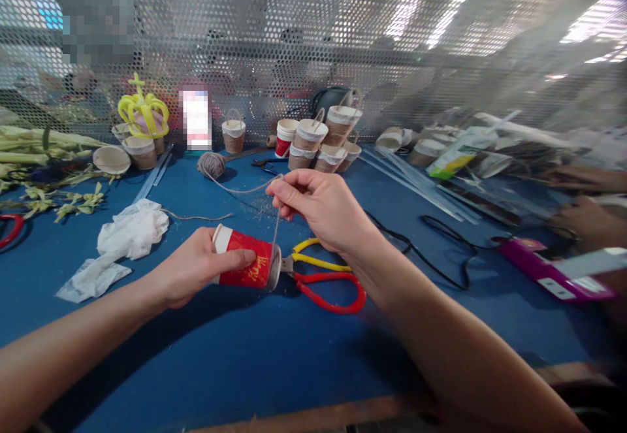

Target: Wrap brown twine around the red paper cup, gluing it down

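Observation:
My left hand point(196, 266) is wrapped round a red paper cup point(240, 258) lying on its side, its rim to the left and its base to the right. Grey twine circles the cup near the base. From there a strand of twine point(275, 227) rises to my right hand point(308, 204), which pinches it between thumb and fingers. The strand runs on to a ball of grey twine point(212, 164) further back. Just right of the cup's base lies a pair of scissors point(328, 279) with one yellow and one red handle, blades partly hidden behind the cup.
Several twine-wrapped cups point(308, 136) with handles stand at the back. Crumpled white fabric point(132, 230) lies at left, near pale plant stems point(49, 142) and a yellow crown point(143, 110). Right are clear glue sticks point(416, 185), a black cable point(441, 260), a purple box point(553, 270) and another person's hands point(582, 217).

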A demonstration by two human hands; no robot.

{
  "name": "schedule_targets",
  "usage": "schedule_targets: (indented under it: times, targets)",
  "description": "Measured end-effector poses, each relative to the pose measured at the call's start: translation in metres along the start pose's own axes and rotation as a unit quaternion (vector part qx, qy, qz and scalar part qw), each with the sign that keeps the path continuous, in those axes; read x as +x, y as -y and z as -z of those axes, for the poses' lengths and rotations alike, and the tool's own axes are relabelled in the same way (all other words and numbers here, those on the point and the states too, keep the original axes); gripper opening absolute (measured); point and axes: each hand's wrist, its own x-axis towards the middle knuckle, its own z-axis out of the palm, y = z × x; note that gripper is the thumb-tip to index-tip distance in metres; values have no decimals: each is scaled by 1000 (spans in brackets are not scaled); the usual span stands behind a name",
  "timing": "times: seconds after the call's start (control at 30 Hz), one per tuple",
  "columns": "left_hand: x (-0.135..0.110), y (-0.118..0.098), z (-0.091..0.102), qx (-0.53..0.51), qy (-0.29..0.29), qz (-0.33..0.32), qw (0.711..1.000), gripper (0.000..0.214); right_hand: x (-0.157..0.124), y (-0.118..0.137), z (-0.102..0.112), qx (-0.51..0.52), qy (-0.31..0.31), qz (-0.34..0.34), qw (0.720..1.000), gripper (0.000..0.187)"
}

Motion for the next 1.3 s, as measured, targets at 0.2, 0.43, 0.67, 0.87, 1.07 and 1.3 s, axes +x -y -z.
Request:
schedule_targets:
  times: [0.2, 0.43, 0.67, 0.87, 1.07, 1.3]
  targets:
    - [-2, 3, 0, -9, 14, -36, 999, 14, 2, -4, -1, -15, 0, -24, 1000, 14]
    - [-4, 5, 0, 7, 11, -70, 997, 13, 3, -10, -1, -42, 12, -40, 998, 16]
    - [-6, 4, 0, 42, -10, -99, 994, 14, 3, -12, -2, -62, 34, -58, 996, 17]
    - [-11, 1, -1, 107, -47, -114, 987, 14, 2, -14, -5, -91, 60, -69, 992, 18]
    - [-12, -1, 0, 119, -74, -130, 982, 12, 1, -21, -9, -101, 80, -59, 990, 18]
    - [-13, -2, -1, 129, -88, -136, 978, 13, 1, -22, -10, -119, 81, -69, 987, 19]
